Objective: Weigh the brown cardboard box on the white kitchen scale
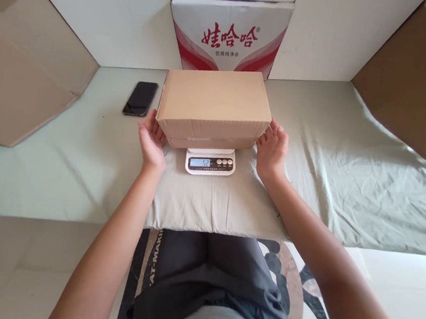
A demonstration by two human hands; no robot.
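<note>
Flanking box (215, 104) on scale (210, 163), hands (151, 142) open, palms inward.

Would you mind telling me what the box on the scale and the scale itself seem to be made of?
The box looks like plain brown cardboard, matte, with faint ribbing and folded edges. The scale appears to be smooth white plastic, slightly glossy, with a small lit display and round buttons; its top plate is hidden under the box.
</note>
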